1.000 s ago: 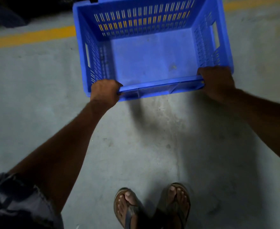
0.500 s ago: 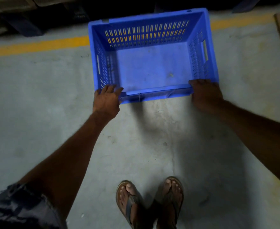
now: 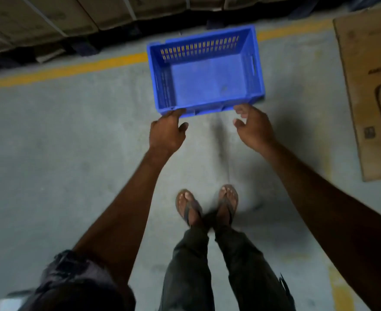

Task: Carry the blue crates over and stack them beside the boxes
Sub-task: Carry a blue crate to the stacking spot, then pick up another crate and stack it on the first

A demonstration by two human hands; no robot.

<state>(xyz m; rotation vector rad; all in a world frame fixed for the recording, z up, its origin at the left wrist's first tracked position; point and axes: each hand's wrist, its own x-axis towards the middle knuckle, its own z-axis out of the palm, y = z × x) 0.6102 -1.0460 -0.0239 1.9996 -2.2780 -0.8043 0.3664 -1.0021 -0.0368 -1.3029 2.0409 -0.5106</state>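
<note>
Blue crate [image 3: 207, 72] on the floor [image 3: 61, 142], both hands loose at its near rim.

The crate sits upright and empty just ahead of both hands, its far wall over the yellow line [image 3: 72, 68], with strapped boxes [image 3: 50, 16] beyond it. The left hand [image 3: 166, 133] has a spread grip: fingertips touch the near-left corner of the rim, thumb apart and pointing right, nothing pinched. The right hand [image 3: 253, 126] is also spread, fingers curled loosely just short of the near-right corner; whether they touch the rim is unclear. A flat cardboard sheet [image 3: 369, 90] lies on the floor well right of the right hand. Behind the hands, two feet in sandals [image 3: 207, 205] stand close together.
</note>
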